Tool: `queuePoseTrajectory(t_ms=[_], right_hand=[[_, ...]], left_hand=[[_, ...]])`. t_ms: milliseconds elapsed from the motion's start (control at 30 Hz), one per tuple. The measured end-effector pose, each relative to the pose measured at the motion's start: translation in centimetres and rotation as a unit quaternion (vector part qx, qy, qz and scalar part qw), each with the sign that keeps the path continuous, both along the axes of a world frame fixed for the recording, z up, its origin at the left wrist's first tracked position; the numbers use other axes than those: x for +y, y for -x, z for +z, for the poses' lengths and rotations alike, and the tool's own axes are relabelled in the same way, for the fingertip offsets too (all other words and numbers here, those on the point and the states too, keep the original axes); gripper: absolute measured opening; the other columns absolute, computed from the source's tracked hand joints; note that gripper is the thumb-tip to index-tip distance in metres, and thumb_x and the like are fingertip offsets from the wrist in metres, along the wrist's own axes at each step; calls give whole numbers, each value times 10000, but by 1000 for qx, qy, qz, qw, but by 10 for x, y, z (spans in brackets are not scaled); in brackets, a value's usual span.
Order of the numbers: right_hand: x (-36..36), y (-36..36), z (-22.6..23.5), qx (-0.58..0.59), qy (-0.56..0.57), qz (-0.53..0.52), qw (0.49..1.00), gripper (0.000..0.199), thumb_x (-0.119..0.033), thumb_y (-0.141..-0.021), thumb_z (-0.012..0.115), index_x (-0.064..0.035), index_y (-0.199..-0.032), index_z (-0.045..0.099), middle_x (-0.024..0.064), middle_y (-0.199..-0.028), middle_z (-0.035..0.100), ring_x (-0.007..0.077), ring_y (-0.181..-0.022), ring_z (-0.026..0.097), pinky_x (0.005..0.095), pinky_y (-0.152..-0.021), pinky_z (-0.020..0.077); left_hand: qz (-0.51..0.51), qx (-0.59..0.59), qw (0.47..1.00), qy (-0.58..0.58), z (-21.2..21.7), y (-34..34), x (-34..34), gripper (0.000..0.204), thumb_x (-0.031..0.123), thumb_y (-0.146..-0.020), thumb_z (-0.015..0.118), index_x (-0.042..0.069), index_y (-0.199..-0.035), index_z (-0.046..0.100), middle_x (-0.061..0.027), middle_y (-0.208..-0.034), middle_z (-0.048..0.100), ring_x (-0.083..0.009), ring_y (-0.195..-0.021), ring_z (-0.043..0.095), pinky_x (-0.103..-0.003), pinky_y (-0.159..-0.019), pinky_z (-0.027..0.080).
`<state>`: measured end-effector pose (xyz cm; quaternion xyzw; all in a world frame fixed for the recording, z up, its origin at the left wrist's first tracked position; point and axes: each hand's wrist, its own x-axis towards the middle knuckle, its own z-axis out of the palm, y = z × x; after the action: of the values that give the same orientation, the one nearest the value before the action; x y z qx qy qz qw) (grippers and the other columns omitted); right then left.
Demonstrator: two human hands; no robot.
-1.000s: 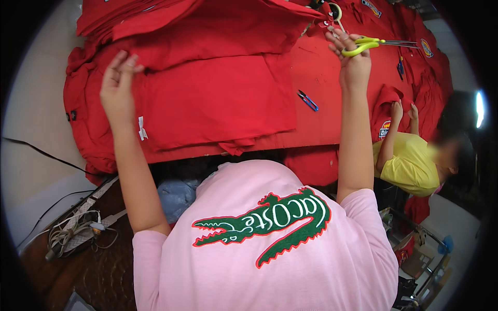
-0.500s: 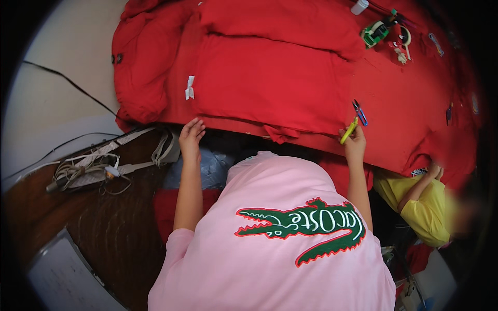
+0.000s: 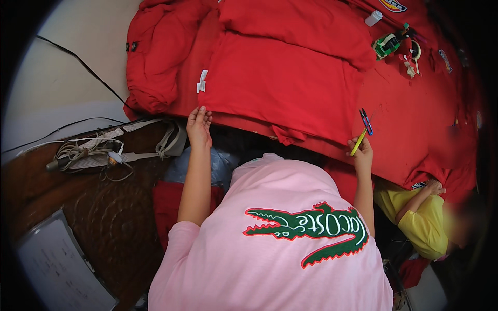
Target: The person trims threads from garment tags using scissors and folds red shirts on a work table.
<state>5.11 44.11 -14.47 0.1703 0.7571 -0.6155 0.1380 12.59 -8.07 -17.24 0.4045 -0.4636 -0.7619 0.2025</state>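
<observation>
- Pinching yellow-green scissors [image 3: 358,144] by the handles, the right hand [image 3: 364,155] keeps its grip closed in the head view, beside the near right corner of the folded red garment [image 3: 285,78].
- The left hand [image 3: 199,129] has its fingertips at the garment's near left corner; whether its grip is pressed together on the cloth, one cannot tell.
- The garment lies flat along the near edge of the red desk [image 3: 399,114], between the two hands, with a white tag [image 3: 202,82] at its left side.
- Blue thread snips [image 3: 367,123] lie just beyond the scissors' handles, right of the garment.
- Farther back on the desk are a small white bottle [image 3: 373,18], a green object [image 3: 385,46] and a cream ring [image 3: 416,50].
- At the right, a co-worker in a yellow shirt [image 3: 425,223] rests a hand [image 3: 433,187] by more red cloth [image 3: 441,173].
</observation>
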Motion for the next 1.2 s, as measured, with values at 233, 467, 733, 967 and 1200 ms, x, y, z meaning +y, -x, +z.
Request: queuePoseTrajectory(t_ms=[233, 467, 733, 967, 1200], right_hand=[[13, 2, 7, -14, 47, -37, 998, 173, -23, -931, 710, -18, -1062, 599, 45, -927, 627, 121, -772, 648, 280, -609, 606], [1, 88, 52, 15, 95, -67, 993, 150, -92, -978, 659, -22, -1098, 600, 64, -961, 627, 180, -845, 674, 380, -699, 649], [3, 184, 149, 270, 261, -132, 917, 186, -167, -981, 684, -41, -1072, 583, 100, -1017, 679, 267, -894, 709, 399, -721, 574], [-6, 60, 19, 64, 49, -123, 989, 203, -56, -965, 701, -18, -1118, 573, 77, -994, 664, 167, -895, 701, 327, -677, 608], [-22, 0, -40, 96, -76, -58, 991, 265, -32, -886, 783, -31, -1080, 603, -12, -881, 609, 65, -745, 558, 237, -651, 471]], left_hand=[[16, -52, 995, 86, 15, -6, -31, 244, 204, -969, 737, 103, -1147, 604, -23, -1010, 665, -157, -908, 647, -340, -767, 558], [-188, -3, 978, 87, 74, 93, -85, 168, 227, -988, 595, 65, -972, 637, -69, -826, 669, -177, -718, 647, -334, -651, 538], [-146, 200, 868, 431, 197, 226, -5, 388, 131, -972, 698, -23, -1293, 543, -149, -1439, 537, -243, -1365, 506, -385, -1160, 375], [-113, -11, 944, 310, 19, 101, -61, 258, -9, -931, 677, 29, -1178, 610, -55, -1048, 647, -127, -903, 618, -247, -789, 529], [-107, -57, 993, -11, -6, 1, -50, 324, 92, -1000, 615, -21, -1298, 556, -151, -1174, 681, -285, -1122, 692, -379, -943, 564]])
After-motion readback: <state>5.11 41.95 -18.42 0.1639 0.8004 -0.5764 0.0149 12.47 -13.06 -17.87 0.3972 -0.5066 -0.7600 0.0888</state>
